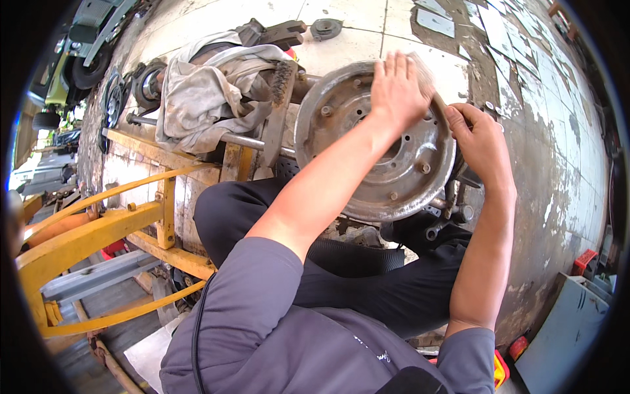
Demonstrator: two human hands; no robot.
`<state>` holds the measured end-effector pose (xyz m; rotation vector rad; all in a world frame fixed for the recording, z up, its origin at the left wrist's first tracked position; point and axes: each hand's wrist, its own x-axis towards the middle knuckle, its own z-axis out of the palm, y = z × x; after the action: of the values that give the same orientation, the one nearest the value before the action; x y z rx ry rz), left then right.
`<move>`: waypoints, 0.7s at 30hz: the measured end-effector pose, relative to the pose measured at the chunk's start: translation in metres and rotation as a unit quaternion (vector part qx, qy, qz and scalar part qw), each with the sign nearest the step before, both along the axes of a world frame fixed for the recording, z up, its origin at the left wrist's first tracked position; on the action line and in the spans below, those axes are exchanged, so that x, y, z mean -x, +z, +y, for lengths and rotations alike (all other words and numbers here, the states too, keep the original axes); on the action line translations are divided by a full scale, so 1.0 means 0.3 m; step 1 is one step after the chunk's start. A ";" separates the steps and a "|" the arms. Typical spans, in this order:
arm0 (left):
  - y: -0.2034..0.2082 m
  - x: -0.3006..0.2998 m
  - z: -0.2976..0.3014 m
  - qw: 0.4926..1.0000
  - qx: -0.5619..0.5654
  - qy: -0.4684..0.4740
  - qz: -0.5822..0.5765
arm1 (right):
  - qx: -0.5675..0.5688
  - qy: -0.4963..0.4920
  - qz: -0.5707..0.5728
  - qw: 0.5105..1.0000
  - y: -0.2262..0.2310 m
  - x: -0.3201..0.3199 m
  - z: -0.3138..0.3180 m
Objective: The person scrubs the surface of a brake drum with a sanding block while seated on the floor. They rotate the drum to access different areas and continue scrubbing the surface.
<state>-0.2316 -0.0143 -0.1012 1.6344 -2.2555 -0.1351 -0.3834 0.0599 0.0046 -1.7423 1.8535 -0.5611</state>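
In front of me stands a worn steel wheel (pixel 410 187) with several bolts or studs around its middle; its face is turned up toward me. My left hand (pixel 400 92) lies across its upper edge, fingers stretched and close together. Under and beside those fingers is a pale, blurred piece of thin material (pixel 423 73), pressed to the rim; I cannot make out its kind. My right hand (pixel 482 141) grips the wheel's right edge, the thumb against the rim and the fingers partly hidden behind. Left of the wheel is a wire brush (pixel 281 88) with dark bristles.
A grey, stained cloth (pixel 210 98) is draped over metal parts at the left, near a steel shaft (pixel 243 140). Yellow frame bars (pixel 98 230) stand at the lower left. A round metal part (pixel 326 28) lies on the tiled floor beyond. At the right leans a blue-grey panel (pixel 561 328).
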 end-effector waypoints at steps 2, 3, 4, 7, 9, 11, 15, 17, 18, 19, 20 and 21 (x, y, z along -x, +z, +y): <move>0.021 0.008 -0.026 0.998 -0.027 0.027 -0.043 | 0.013 -0.001 -0.009 1.000 -0.012 0.004 0.013; 0.012 0.000 -0.005 0.998 -0.025 0.021 -0.046 | 0.021 -0.001 -0.011 1.000 -0.008 0.005 0.014; -0.001 -0.014 0.021 0.999 -0.015 0.005 -0.032 | 0.033 -0.001 -0.009 0.999 -0.002 0.008 0.015; 0.001 -0.056 0.043 0.997 0.039 -0.009 -0.069 | 0.011 0.003 0.003 1.000 0.016 0.011 0.008; -0.004 -0.042 0.051 0.996 0.072 -0.041 -0.037 | 0.013 -0.001 0.000 1.000 0.017 0.022 0.000; -0.035 -0.028 0.062 0.990 0.080 -0.111 0.044 | 0.025 -0.003 -0.010 1.000 -0.002 0.041 0.006; -0.004 -0.037 -0.050 0.991 0.062 -0.122 0.011 | 0.039 0.007 -0.006 0.999 0.016 0.036 0.004; -0.015 -0.037 -0.039 0.987 0.084 -0.140 0.011 | 0.024 0.002 -0.014 1.000 0.014 0.038 0.019; -0.014 -0.032 -0.041 0.984 0.099 -0.149 0.011 | 0.020 -0.002 -0.017 1.000 0.016 0.043 0.018; -0.030 -0.030 0.006 0.982 0.125 -0.144 0.016 | 0.033 -0.004 -0.017 0.999 0.014 0.046 0.016; -0.052 -0.031 0.018 0.980 0.132 -0.149 0.016 | 0.046 -0.007 -0.016 0.999 0.007 0.046 0.018; -0.055 -0.045 0.045 0.979 0.134 -0.151 0.013 | 0.053 -0.005 -0.020 0.998 -0.003 0.037 0.024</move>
<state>-0.2182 -0.0008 -0.1178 1.1431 -2.3679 0.0704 -0.3945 0.0672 0.0037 -1.7777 1.8365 -0.7044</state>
